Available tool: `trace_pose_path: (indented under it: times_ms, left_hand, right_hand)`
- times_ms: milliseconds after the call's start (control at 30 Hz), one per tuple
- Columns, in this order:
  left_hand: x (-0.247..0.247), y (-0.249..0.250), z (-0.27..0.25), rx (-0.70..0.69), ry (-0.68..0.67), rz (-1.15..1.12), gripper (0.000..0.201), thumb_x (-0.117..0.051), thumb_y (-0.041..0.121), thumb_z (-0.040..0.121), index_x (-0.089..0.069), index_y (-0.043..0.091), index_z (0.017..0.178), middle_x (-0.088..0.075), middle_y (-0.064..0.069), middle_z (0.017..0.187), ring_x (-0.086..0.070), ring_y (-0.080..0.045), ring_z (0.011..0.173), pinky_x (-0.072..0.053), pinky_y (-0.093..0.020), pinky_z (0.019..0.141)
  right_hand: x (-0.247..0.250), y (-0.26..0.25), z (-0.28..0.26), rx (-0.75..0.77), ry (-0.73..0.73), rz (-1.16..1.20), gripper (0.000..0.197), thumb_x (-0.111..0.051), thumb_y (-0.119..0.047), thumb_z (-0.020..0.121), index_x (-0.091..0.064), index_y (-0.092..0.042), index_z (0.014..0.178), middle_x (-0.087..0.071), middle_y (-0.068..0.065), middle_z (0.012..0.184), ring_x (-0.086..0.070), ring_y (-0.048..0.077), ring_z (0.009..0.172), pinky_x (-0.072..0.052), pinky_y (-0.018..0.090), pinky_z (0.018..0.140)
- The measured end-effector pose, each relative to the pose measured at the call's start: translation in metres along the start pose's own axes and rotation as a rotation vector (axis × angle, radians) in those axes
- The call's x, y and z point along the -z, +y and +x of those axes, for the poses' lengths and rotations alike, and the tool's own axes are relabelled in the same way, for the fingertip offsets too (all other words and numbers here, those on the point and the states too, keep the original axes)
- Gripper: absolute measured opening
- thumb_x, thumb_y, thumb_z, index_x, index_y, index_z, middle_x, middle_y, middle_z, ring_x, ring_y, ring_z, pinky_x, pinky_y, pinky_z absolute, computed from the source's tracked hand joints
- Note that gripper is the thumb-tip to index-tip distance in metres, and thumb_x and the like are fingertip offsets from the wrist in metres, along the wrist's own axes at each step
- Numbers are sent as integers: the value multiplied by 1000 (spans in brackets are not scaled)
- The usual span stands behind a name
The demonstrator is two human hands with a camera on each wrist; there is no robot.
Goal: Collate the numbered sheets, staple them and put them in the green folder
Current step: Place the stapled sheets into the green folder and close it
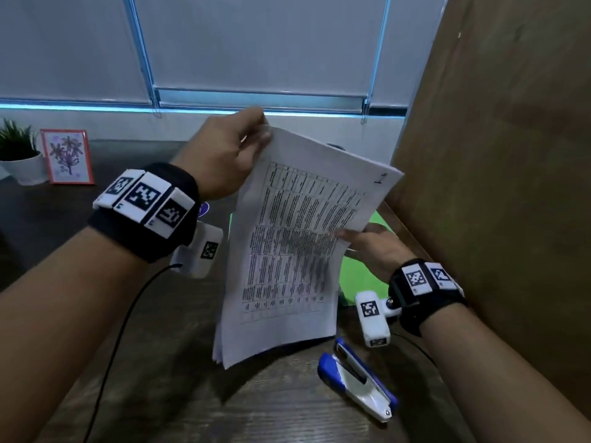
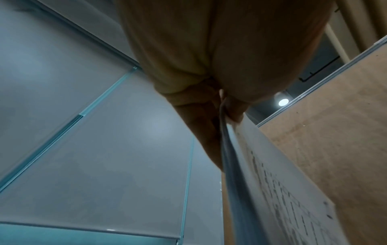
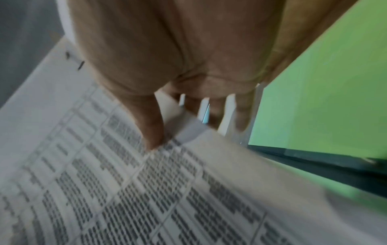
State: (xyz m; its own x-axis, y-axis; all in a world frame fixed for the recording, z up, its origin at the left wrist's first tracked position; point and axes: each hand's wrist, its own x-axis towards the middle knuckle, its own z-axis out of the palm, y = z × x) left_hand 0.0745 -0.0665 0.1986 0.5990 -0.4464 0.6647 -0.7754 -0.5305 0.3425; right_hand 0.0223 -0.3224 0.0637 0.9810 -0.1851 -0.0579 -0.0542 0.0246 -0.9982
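A stack of printed sheets with tables of text stands almost upright above the dark desk, a handwritten "1" in its top right corner. My left hand pinches its top left corner; in the left wrist view the left hand has fingers on both sides of the sheets. My right hand grips the stack's right edge. In the right wrist view the right hand has its thumb on the printed face of the sheets and its fingers behind. The green folder lies flat behind the stack.
A blue and white stapler lies on the desk in front of my right wrist. A tall brown partition closes off the right side. A potted plant and a red picture frame stand far left.
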Motion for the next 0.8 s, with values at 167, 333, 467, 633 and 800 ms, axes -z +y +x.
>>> trace_pose_path:
  times_ms: [167,333,467,633,800]
  left_hand:
    - [-17,-34,-35,398,121,-712,51,-79,51,77,-52,49,120,-69,4,115,-70,-9,91,-58,-24,78]
    - [-69,-52,-88,648,-156,-615,9,-65,35,92,-69,31,100,-73,18,96,-68,2,100,-50,-22,96]
    - [-68,-43,-83,616,108,-674,10,-65,24,95,-69,30,88,-73,23,77,-66,13,77,-52,-15,77]
    - [-81,-35,-96,648,118,-707,7,-65,22,94,-69,27,97,-71,22,84,-67,12,82,-53,-10,75]
    - [-118,-53,-131,930,-62,-730,26,-69,33,91,-72,14,108,-76,1,104,-70,-16,103,-53,-40,99]
  right_hand:
    - [-16,-4,-1,63,27,117,18,-58,2,93,-65,4,109,-71,14,100,-68,22,84,-59,29,73]
    - [-30,-16,-1,146,57,152,27,-57,-1,95,-63,1,121,-67,20,123,-62,34,118,-43,53,107]
    - [-33,-37,-7,250,33,123,26,-52,0,97,-63,-7,119,-68,16,122,-63,33,116,-47,49,104]
    - [-33,-25,-8,307,35,71,25,-52,0,98,-64,-16,113,-71,4,111,-67,22,107,-51,41,99]
    - [-19,48,5,60,-61,-226,20,-55,-14,99,-66,-17,116,-69,6,121,-64,20,113,-45,48,106]
